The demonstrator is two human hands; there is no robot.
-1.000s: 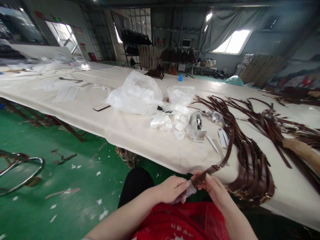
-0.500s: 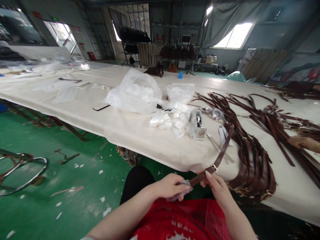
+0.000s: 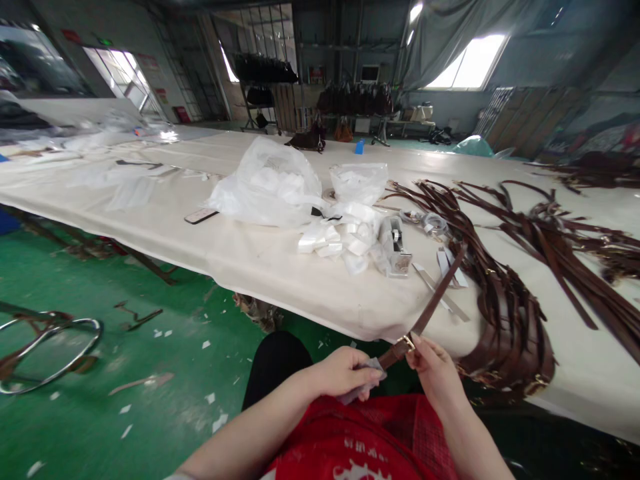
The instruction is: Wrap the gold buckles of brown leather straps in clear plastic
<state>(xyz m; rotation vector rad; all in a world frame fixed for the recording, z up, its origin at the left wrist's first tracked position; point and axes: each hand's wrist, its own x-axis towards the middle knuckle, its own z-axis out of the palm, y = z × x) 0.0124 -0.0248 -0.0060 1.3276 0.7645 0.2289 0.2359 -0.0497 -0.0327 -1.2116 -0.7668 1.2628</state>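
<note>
- Clasped in my left hand (image 3: pixel 345 375): grey wrapping (image 3: pixel 374 367) at the lower end of the brown strap (image 3: pixel 440 292).
- My right hand (image 3: pixel 434 365) pinches at its buckle (image 3: pixel 408 343), now nearer my left than before.
- Strap slants up to the strap pile (image 3: pixel 507 313) on the table (image 3: pixel 280 260).
- Co-worker's hand has left view.

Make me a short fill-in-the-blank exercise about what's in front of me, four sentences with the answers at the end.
1. The ____ hand holds the greyish wrap at the lower end of the strap.
2. The right hand has its fingertips at the strap's metal ____.
3. In the picture, the strap pile lies to the ____ of the big plastic bag.
4. The floor is ____ in color.

Missing words: left; buckle; right; green.
</note>
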